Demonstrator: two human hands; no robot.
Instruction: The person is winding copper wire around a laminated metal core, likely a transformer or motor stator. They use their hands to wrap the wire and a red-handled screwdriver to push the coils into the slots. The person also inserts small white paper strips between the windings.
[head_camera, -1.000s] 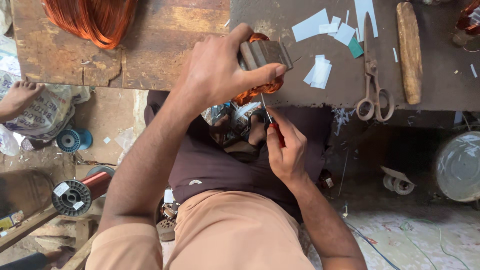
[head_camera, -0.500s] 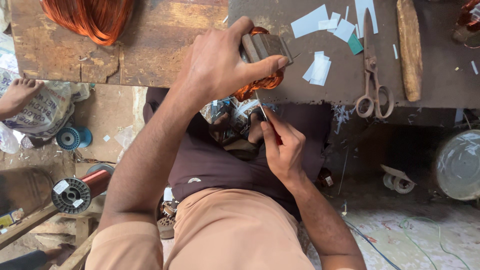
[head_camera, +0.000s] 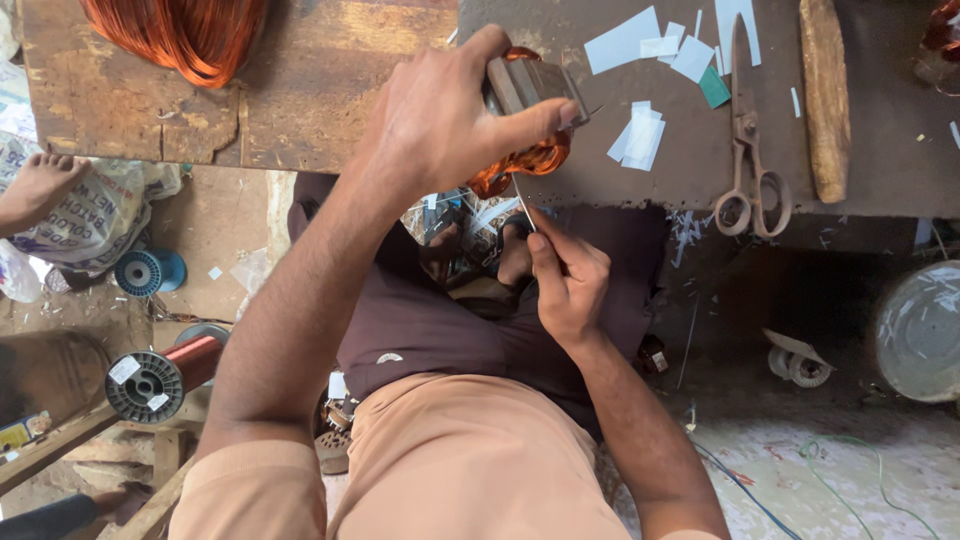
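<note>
My left hand (head_camera: 450, 120) grips a small metal core wound with copper wire (head_camera: 525, 110) at the front edge of the dark workbench (head_camera: 880, 180). My right hand (head_camera: 565, 280) is just below it, with its fingers pinched on a thin white strip (head_camera: 522, 205) that points up into the copper winding. The lower part of the winding shows orange under my left thumb. My lap and feet lie below both hands.
Scissors (head_camera: 750, 150), a wooden stick (head_camera: 825, 95) and white paper slips (head_camera: 640, 135) lie on the bench to the right. A hank of copper wire (head_camera: 185, 35) sits on the wooden board at left. A copper wire spool (head_camera: 160, 375), a blue reel (head_camera: 145, 272) and another person's foot (head_camera: 40, 185) are at the left; a metal pot (head_camera: 920, 335) is at the right.
My left hand and the wound core have shifted slightly up and left. My right hand has moved closer under the core, keeping the strip against the winding.
</note>
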